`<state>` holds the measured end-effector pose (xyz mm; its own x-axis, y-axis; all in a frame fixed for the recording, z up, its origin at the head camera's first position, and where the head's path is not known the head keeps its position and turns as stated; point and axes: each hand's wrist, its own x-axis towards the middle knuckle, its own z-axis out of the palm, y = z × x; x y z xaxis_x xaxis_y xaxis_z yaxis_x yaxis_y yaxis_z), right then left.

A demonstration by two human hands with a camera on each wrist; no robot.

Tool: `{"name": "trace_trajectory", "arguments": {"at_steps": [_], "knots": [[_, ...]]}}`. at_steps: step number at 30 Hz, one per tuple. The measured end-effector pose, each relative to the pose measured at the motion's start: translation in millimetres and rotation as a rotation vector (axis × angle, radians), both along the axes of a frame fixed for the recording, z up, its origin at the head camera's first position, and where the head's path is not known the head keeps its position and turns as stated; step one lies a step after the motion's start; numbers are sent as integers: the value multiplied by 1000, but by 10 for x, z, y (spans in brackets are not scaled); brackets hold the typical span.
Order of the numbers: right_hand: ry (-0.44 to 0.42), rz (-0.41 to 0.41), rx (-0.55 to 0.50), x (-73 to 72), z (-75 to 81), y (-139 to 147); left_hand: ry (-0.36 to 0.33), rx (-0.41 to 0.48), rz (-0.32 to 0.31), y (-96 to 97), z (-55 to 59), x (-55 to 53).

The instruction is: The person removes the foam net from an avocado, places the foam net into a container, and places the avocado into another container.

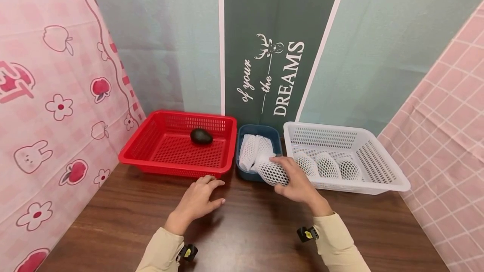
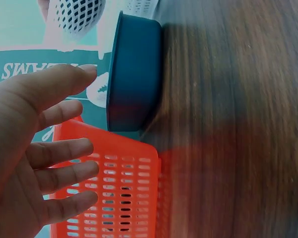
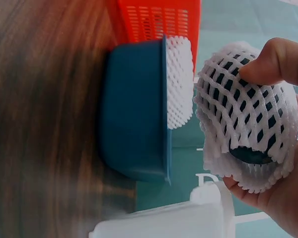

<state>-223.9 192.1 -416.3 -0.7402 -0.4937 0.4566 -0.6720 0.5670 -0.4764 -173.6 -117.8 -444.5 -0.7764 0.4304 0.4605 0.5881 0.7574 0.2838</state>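
Note:
My right hand (image 1: 298,184) grips a dark avocado in a white foam net sleeve (image 1: 273,174), held above the front right of a small blue bin (image 3: 134,109). The dark skin shows through the mesh and at the sleeve's open end in the right wrist view. White foam nets (image 1: 249,151) lie inside the bin. My left hand (image 1: 198,200) hovers just in front of the red basket (image 1: 177,168), fingers apart and holding nothing. A bare avocado (image 1: 201,136) lies in that basket, toward its back right.
To the right of the bin stands a white basket (image 1: 382,184) with three netted avocados (image 1: 328,166) along its front. All the containers stand on a brown wooden table (image 1: 249,230). Behind them hangs a green cloth (image 1: 181,45); pink cloths (image 1: 79,137) hang at both sides.

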Motion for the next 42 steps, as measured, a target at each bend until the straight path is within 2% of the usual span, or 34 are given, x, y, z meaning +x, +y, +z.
{"name": "trace_trajectory", "arguments": {"at_steps": [12,22,35,42], "knots": [[-36,65,27,60,-140,-151,-96,-23,71,-110,-51,18],[-89,93,88,47,-272,-236,-95,-16,100,-218,-72,17],[-53,173,145,28,-381,-309,-138,-21,142,-332,-84,3],[-75,150,182,48,-426,-349,-159,-25,163,-384,-95,2]]}}
